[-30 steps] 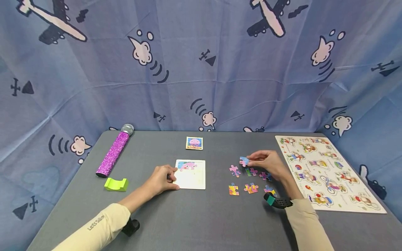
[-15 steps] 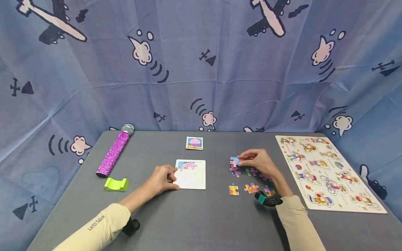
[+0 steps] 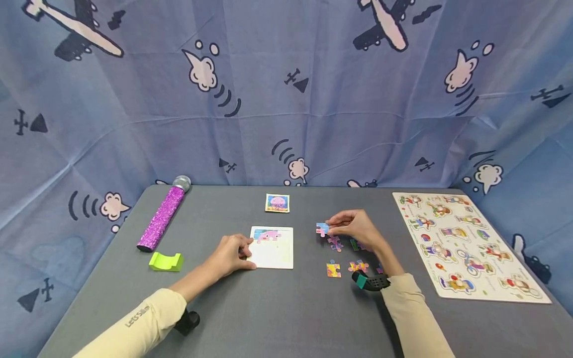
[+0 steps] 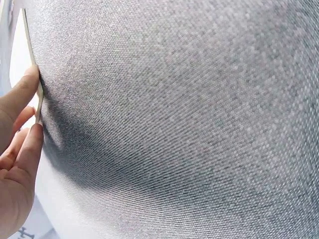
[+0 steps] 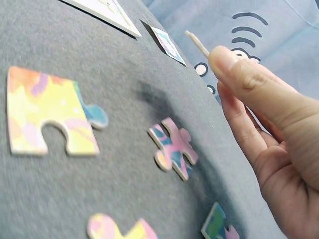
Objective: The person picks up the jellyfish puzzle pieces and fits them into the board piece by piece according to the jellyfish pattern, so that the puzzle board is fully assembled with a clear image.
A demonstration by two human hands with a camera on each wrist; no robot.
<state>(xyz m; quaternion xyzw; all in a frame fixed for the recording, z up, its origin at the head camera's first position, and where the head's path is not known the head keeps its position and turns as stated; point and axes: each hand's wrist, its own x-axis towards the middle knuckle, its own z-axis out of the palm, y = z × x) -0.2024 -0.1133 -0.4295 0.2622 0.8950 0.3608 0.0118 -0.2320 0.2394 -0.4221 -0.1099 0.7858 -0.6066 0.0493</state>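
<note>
Above the grey tabletop (image 3: 286, 313), right of the flat white square board (image 3: 273, 256) my left grip (image 3: 234, 254) pinches, my right grip's (image 3: 356, 228) edge-only pinch could let the thin blue-and-pink jigsaw piece (image 3: 322, 229) swivel.

Some puzzle pieces (image 3: 354, 244), right of the tabletop's (image 3: 277, 313) middle, are partly hidden under the right hand (image 3: 355, 229) and its wrist strap (image 3: 371, 282). In the right wrist view, the held piece (image 5: 197, 44) stands edge-on, so its picture is not visible. The left wrist view cuts off the left hand (image 4: 17, 159) and most of the white tray (image 4: 21, 50). The tabletop's near edge lies outside the head view.
</note>
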